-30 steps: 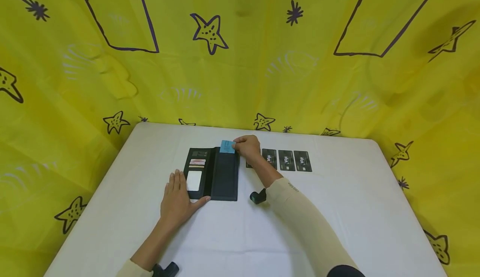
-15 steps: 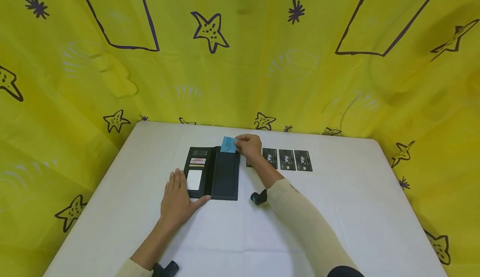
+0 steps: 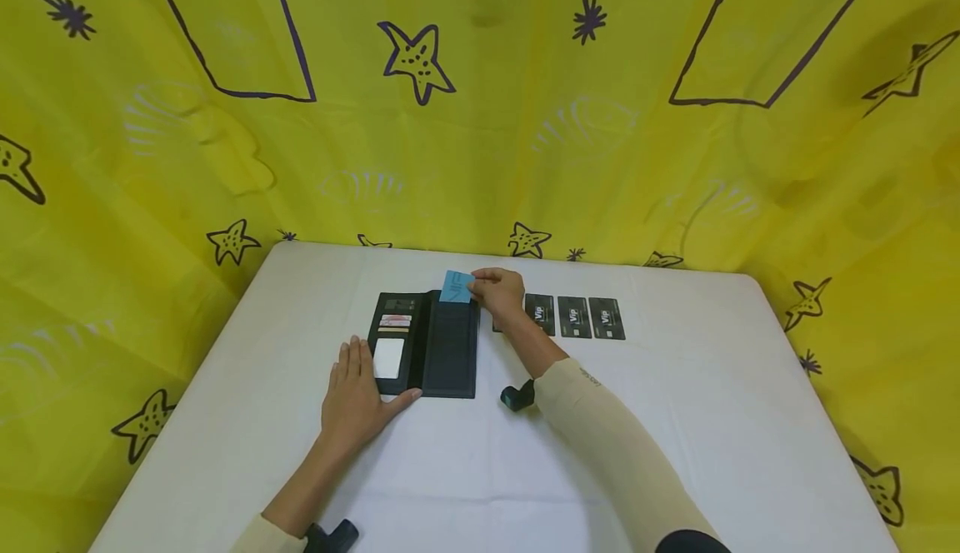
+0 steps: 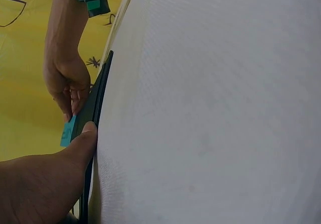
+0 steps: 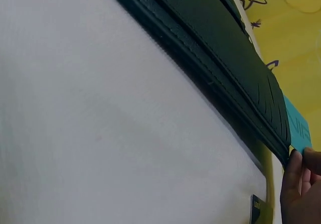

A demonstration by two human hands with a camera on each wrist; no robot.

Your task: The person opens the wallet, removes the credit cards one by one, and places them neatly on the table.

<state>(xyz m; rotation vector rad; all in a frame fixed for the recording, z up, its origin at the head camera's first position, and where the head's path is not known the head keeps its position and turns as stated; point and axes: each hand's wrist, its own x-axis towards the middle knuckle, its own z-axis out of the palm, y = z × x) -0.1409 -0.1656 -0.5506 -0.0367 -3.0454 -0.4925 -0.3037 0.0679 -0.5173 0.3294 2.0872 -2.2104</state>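
Note:
An open dark wallet (image 3: pixel 451 353) lies flat on the table, with cards and a white panel in its left half. My left hand (image 3: pixel 354 395) rests on the wallet's left and lower edges, fingers straight and thumb spread; in the left wrist view the thumb (image 4: pixel 89 128) presses the edge. At the top of the wallet's right half, my right hand (image 3: pixel 498 293) pinches a blue card (image 3: pixel 454 286) by its right side. The card's lower edge is hidden at the wallet's top slot. In the right wrist view the blue card (image 5: pixel 299 126) sticks out beside the slots.
Black Vip cards (image 3: pixel 574 318) lie in a row to the right of the wallet, one partly hidden behind my right hand. The white table (image 3: pixel 675 420) ends at a yellow patterned curtain (image 3: pixel 480 145) at the back and sides.
The blue card stands a little higher and more tilted above the wallet's top edge than a second ago, and my right hand has shifted slightly with it. My left hand has stayed in place.

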